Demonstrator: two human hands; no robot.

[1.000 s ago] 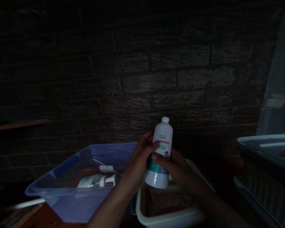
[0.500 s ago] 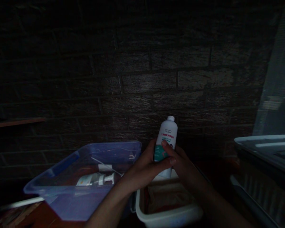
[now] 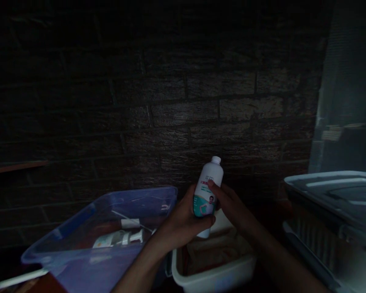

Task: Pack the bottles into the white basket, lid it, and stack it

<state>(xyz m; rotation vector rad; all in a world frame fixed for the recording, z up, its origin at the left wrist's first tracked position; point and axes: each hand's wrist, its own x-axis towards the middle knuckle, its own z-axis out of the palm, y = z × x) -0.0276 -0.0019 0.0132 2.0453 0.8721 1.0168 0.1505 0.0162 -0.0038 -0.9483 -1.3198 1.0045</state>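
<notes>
Between both hands I hold a white bottle (image 3: 210, 173) with a white cap and a green-and-white label, tilted slightly to the right. My left hand (image 3: 184, 219) is wrapped round its lower left side, thumb across the front. My right hand (image 3: 228, 201) grips the right side, one fingertip on the label near the red print. Under the hands stands a white tub (image 3: 213, 280) with light brown cloth-like material (image 3: 213, 254) inside. To the left, a clear purple-blue plastic bin (image 3: 79, 264) holds a pump bottle (image 3: 117, 239) lying on its side.
A dark brick wall (image 3: 171, 114) rises behind everything. On the right stands a lidded container (image 3: 332, 203), with a pale grey panel (image 3: 344, 93) behind it. A brown shelf edge (image 3: 18, 166) juts in at the left. The light is dim.
The view has shifted slightly right. My right fingertip sits higher on the bottle's label, and the bottle is turned a little, so more of the label's picture shows.
</notes>
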